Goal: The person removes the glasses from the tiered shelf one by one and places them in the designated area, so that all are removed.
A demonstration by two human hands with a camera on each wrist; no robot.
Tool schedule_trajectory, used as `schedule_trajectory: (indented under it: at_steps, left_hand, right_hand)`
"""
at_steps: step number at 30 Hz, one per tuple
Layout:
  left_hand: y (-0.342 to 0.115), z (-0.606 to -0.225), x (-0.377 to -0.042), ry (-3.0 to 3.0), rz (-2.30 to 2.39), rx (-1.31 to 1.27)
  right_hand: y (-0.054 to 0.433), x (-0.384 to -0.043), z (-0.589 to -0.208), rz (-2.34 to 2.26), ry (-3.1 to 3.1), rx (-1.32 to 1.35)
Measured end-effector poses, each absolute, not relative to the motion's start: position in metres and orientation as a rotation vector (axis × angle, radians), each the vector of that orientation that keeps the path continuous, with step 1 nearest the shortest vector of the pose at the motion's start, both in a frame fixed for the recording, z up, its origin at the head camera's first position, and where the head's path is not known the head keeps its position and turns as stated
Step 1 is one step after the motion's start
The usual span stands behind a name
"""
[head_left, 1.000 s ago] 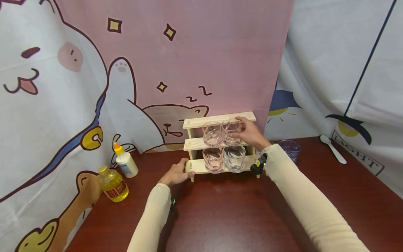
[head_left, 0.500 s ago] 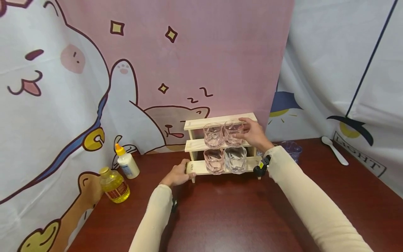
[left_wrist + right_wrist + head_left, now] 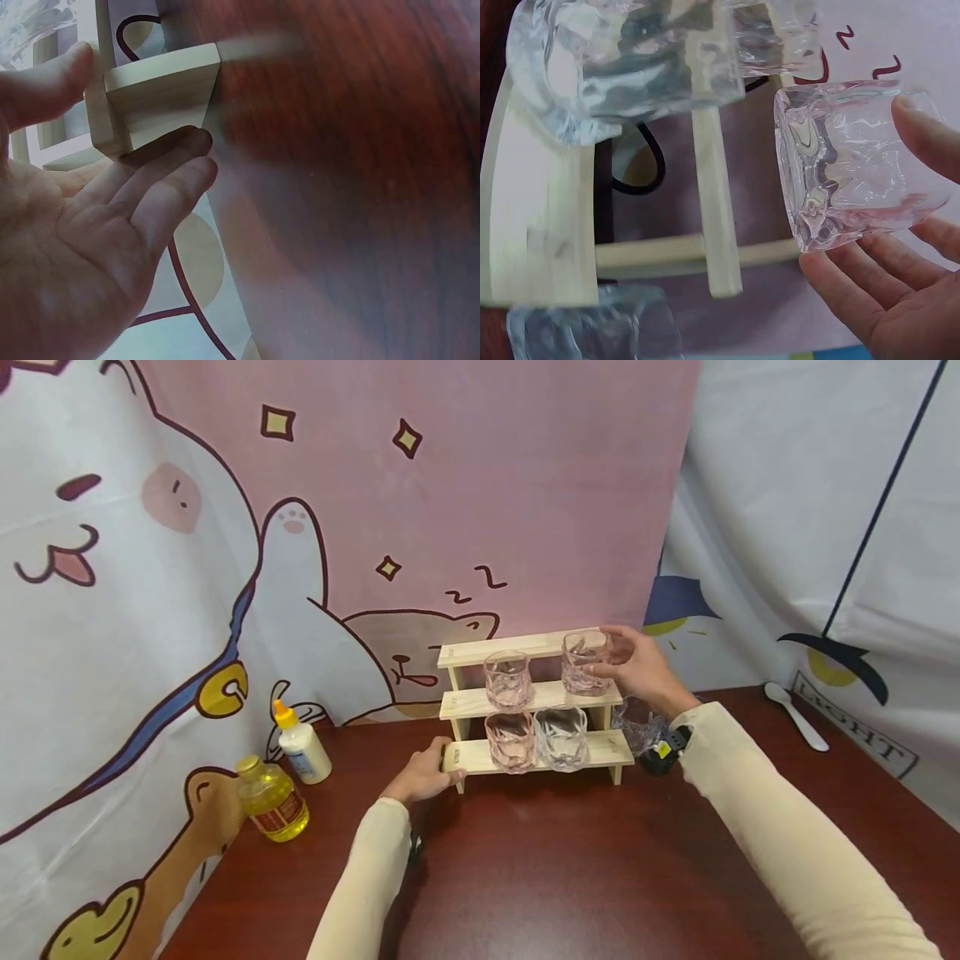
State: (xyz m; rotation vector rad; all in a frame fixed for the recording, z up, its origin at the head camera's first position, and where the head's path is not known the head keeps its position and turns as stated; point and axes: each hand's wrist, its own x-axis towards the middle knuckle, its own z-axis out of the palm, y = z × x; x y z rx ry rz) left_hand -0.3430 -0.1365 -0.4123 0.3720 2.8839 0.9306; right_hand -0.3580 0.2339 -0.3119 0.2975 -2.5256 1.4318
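Observation:
A three-tier wooden display rack (image 3: 468,756) stands against the backdrop. My left hand (image 3: 423,774) holds its lower left end, the thumb on the bottom shelf and the fingers along the outer side, as the left wrist view shows. My right hand (image 3: 637,667) grips a pale pink glass (image 3: 584,664) between thumb and fingers, close over the right end of the middle shelf. Another pink glass (image 3: 507,681) sits on that shelf further left. On the bottom shelf, a pink glass (image 3: 511,743) and a clear glass (image 3: 561,740) stand side by side.
Bluish clear glassware (image 3: 637,724) stands right of the rack, partly hidden by my right wrist. A white spoon (image 3: 797,717) lies at the far right. On the left are a white glue bottle (image 3: 303,745) with an orange tip and a bottle of yellow oil (image 3: 273,802).
My right hand has moved right with the pink glass, leaving a gap between it and the other middle-shelf glass. The left hand stays at the rack's end.

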Motion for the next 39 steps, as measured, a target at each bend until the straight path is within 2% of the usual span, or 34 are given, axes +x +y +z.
schedule_trajectory:
  at_steps: [10, 26, 39]
  left_hand:
    - [-0.136, -0.411, -0.346, 2.890, 0.933, 0.331]
    - [-0.135, -0.414, -0.348, 2.906, 0.913, 0.341]
    - [-0.134, -0.412, -0.346, 2.908, 0.866, 0.359]
  right_hand:
    - [0.268, -0.333, -0.302, 1.309, -2.547, 0.260]
    - [0.336, -0.322, -0.300, 1.142, -2.557, 0.138]
    - [0.386, -0.317, -0.324, 1.225, -2.544, -0.107]
